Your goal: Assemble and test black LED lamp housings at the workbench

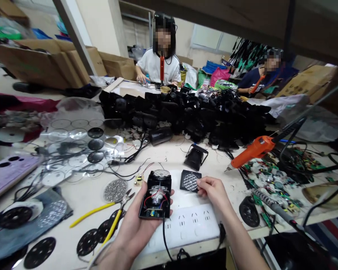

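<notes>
We are cradling the open black lamp housing (155,195) in our left hand (135,225), just above the white power strip (186,225); our right hand (212,189) is pinching the square LED panel (190,181) just right of the housing.

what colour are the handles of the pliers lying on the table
Yellow. The pliers lie left of the left hand; the head view shows them clearly.

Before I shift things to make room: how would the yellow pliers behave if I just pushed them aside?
The pliers lie flat on the table, so they would likely slide rather than roll. They look rigid and probably fairly heavy for their size. Their splayed handles could drag the black discs beside them.
</notes>
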`<state>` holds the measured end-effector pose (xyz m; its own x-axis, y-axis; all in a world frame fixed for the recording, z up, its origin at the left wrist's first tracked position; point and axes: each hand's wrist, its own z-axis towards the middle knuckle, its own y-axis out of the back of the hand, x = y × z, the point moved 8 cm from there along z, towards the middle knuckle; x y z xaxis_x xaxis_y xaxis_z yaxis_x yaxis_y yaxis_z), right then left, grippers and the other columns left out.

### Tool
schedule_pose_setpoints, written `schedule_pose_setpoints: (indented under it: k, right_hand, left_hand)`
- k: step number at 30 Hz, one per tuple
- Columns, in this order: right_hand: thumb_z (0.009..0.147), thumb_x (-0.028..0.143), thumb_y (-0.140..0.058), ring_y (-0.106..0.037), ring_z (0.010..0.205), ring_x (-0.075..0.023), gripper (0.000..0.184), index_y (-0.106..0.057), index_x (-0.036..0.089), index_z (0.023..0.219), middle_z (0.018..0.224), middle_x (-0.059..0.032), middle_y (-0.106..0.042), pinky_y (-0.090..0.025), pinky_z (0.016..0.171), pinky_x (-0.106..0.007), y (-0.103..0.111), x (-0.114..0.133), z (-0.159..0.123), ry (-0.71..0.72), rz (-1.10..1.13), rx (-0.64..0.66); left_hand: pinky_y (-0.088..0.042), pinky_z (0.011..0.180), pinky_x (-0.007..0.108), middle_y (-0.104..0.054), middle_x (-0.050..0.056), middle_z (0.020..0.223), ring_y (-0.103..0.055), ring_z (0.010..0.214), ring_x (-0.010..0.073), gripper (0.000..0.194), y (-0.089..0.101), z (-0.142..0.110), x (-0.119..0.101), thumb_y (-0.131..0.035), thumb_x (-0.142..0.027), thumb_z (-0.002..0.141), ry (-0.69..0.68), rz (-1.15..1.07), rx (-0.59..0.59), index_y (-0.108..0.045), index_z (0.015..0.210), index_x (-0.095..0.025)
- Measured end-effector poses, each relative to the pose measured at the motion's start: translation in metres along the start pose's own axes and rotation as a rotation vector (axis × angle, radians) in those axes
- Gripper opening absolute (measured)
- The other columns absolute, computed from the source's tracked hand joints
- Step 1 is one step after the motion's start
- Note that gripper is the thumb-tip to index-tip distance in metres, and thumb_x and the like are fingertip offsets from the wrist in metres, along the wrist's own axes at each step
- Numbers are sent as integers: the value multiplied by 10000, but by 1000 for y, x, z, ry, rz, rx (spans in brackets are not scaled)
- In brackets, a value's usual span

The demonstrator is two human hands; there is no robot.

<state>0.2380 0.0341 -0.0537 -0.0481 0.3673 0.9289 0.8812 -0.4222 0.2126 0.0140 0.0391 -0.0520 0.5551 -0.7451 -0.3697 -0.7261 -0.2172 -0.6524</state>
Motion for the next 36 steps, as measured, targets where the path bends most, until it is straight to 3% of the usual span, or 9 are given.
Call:
schedule_pose_setpoints:
  k: [6, 11, 15, 19, 24, 27, 31, 36]
  right_hand:
    - [668, 443, -622, -476, 371, -109, 289, -629, 170, 575, 476, 2, -564, -347, 393, -230, 2, -6, 7, 31, -138, 1]
    - [757, 395, -582, -538, 448, -171, 262, -688, 205, 610, 485, -14, -594, -403, 488, -288, 4, 6, 1, 161, -368, -60]
    - [788, 326, -574, -625, 651, -244, 208, -730, 229, 692, 677, -73, -694, -447, 641, -345, 3, 21, -9, 312, -511, -131]
    - [837, 290, -517, -639, 747, -253, 226, -728, 219, 800, 795, -97, -692, -466, 718, -358, -1, 41, -20, 466, -547, -165]
    - [889, 281, -515, -634, 713, -176, 189, -699, 240, 870, 809, -36, -674, -493, 648, -276, -30, 78, -33, 666, -472, -19]
    - [901, 236, -536, -649, 817, -170, 145, -675, 216, 938, 889, -42, -681, -503, 726, -266, -54, 96, -43, 826, -475, 92]
    - [922, 186, -503, -635, 770, -172, 132, -632, 193, 902, 821, -35, -662, -485, 703, -277, -72, 100, -49, 942, -601, 108]
    - [939, 172, -440, -620, 721, -178, 192, -612, 203, 861, 779, -41, -647, -474, 675, -295, -73, 98, -53, 992, -624, 77]
  left_hand:
    - [-574, 649, 391, -701, 250, 1061, -697, 735, 255, 471, -1, 0, 2, -522, -407, 923, -13, 15, 11, -586, 1197, -29]
    - [-567, 633, 378, -716, 232, 987, -691, 713, 247, 459, -7, 2, 5, -529, -413, 919, 5, 18, 27, -596, 1164, -30]
    - [-561, 606, 354, -722, 221, 922, -691, 679, 244, 444, -9, 2, 7, -538, -416, 911, 41, 7, -14, -611, 1106, -23]
    - [-568, 615, 374, -725, 208, 907, -697, 691, 256, 431, -12, 2, 8, -551, -429, 902, 76, 13, -11, -622, 1053, -32]
    - [-577, 619, 432, -728, 186, 904, -699, 713, 282, 437, -13, 3, 12, -566, -446, 891, 95, 52, 32, -616, 1063, -47]
    - [-571, 572, 404, -730, 170, 893, -694, 673, 270, 458, -13, 2, 15, -559, -453, 894, 101, 49, 51, -608, 1108, -51]
    - [-568, 546, 399, -731, 159, 894, -694, 652, 269, 430, -12, 0, 15, -565, -440, 894, 93, 57, 35, -610, 1090, -61]
    - [-564, 516, 373, -731, 151, 866, -690, 627, 256, 409, -13, -3, 16, -575, -431, 889, 90, 48, 31, -607, 1064, -63]
